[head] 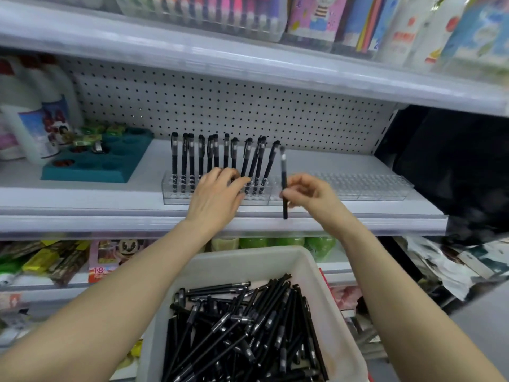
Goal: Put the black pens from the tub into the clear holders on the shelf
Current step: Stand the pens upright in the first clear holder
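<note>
Head view: one pen point(283, 172) held up beside the clear holders point(358, 188).
Nearest, the tub point(220, 264) is full of black pens point(242, 332), light, stiff, smooth, best pinched mid-way; right hand point(311, 193) pinches the pen upright; left hand point(217, 191), fingers flat, touches standing pens point(214, 155); leaning ones crowd the next holes; teal tray point(104, 164) far left.

Single head-mounted wide-angle view, faces forward and down at the shelf point(82, 197), shelf near, tub point(237, 257) close beneath the camera at the bottom frame edge
</note>
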A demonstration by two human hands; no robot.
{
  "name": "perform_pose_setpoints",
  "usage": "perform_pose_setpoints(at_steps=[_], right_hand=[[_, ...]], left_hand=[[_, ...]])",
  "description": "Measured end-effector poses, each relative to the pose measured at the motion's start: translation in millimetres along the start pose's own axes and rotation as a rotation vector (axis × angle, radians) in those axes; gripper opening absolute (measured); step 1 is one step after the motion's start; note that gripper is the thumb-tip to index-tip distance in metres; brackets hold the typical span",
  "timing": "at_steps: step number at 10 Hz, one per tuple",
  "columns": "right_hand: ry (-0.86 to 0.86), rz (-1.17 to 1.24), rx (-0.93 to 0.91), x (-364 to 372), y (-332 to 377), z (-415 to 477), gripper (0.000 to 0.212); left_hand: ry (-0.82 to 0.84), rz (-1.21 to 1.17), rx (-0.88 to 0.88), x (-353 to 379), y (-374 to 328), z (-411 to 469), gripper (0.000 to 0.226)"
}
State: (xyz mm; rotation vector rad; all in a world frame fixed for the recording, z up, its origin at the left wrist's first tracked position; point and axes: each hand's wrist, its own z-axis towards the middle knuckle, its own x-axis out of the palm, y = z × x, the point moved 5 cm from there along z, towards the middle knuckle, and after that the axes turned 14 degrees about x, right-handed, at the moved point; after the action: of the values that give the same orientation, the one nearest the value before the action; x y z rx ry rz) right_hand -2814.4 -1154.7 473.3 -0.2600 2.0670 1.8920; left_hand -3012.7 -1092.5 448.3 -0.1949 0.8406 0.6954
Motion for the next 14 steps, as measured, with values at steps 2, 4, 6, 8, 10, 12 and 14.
perform_pose_setpoints(at_steps=[2,4,6,8,10,12,14], right_hand=[[-0.380,0.098,-0.064,-27.7,32.9,26.8,0.010],[-0.495,-0.004,-0.123,-19.5,44.0,43.2,0.007],[-0.520,-0.280,-0.107,-7.5,35.8,53.8,0.014],[-0.460,-0.522,-0.088,7.0,15.4,62.0,0.017],[-0.485,-0.579,-0.067,9.0,16.8,70.0,0.019],[-0.515,-0.589,-0.079,12.6,12.3,65.5,0.021],[-0.632,-0.515,-0.243,23.0,-0.8,29.7,0.031]], left_hand=[[0.008,0.021,-0.012,6.0,1.3,-4.8,0.041],[0.015,0.035,-0.009,7.6,0.9,-5.3,0.043],[-0.005,0.041,0.000,8.1,1.1,-5.5,0.043],[-0.003,0.048,-0.009,10.1,1.3,-5.9,0.043],[-0.014,0.059,-0.007,11.0,0.8,-6.3,0.044],[-0.020,0.055,-0.008,9.7,0.9,-6.4,0.043],[-0.005,0.049,-0.006,9.0,1.1,-7.6,0.043]])
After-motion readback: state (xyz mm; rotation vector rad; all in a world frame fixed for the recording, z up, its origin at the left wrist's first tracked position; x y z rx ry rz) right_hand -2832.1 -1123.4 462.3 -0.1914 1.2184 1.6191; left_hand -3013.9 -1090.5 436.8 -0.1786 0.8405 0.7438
